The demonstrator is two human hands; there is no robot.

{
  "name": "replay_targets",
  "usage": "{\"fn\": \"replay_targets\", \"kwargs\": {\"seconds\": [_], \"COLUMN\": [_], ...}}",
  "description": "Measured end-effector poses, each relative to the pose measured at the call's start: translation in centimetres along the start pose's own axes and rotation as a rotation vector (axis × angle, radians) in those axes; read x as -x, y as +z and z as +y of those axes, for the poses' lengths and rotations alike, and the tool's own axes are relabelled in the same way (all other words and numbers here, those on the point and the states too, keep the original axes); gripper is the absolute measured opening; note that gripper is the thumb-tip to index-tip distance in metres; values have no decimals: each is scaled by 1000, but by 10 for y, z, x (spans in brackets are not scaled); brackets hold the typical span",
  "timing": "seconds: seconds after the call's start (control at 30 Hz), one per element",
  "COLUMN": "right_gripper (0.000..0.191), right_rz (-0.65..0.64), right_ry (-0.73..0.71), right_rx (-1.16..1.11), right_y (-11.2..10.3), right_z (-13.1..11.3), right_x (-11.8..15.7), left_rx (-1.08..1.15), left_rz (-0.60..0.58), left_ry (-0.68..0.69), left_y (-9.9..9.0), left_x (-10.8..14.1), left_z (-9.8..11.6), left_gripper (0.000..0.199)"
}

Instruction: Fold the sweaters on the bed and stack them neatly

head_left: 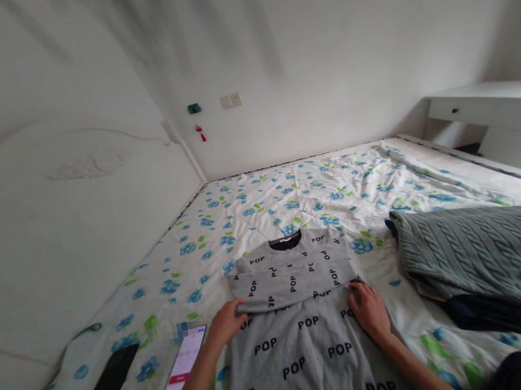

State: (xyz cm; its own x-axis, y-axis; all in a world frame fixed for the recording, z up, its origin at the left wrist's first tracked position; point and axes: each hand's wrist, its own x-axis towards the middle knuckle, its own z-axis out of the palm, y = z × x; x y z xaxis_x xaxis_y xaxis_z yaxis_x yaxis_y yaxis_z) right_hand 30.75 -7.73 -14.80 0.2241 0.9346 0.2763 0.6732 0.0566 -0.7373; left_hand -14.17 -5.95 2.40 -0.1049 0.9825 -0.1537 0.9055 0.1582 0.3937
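Note:
A grey sweatshirt [298, 335] printed with black "POP" words lies face up on the bed, collar away from me. Its sleeves are folded across the chest in a horizontal band. My left hand [229, 323] is closed at the left side of the shirt, its fingertips gripping the band's lower edge. At the opposite side my right hand [371, 313] has curled fingers on the same edge near the cuff. The hem end runs out of view toward me.
The flowered bedsheet [248, 212] covers the bed. To the right lies a pile with a grey-green cable-knit sweater [489, 246] on top. A lit phone [183, 364] and a black phone-like object [106, 388] rest at left. Beyond are a headboard [73, 239] and white desk [501, 115].

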Motion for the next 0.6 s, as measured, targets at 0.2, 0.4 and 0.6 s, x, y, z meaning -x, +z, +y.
{"fn": "replay_targets", "kwargs": {"seconds": [0.2, 0.4, 0.6], "right_gripper": [62, 31, 34], "right_rz": [109, -238, -123], "right_ry": [327, 334, 224], "right_rx": [-147, 122, 101], "right_y": [4, -14, -27], "right_z": [-4, -13, -35], "right_x": [-49, -106, -154], "left_rx": [-100, -148, -164], "left_rz": [13, -70, -27], "left_ry": [-53, -60, -181], "left_y": [9, 7, 6], "left_x": [-23, -37, -38], "left_z": [-25, -25, -27], "left_gripper": [24, 19, 28]}}
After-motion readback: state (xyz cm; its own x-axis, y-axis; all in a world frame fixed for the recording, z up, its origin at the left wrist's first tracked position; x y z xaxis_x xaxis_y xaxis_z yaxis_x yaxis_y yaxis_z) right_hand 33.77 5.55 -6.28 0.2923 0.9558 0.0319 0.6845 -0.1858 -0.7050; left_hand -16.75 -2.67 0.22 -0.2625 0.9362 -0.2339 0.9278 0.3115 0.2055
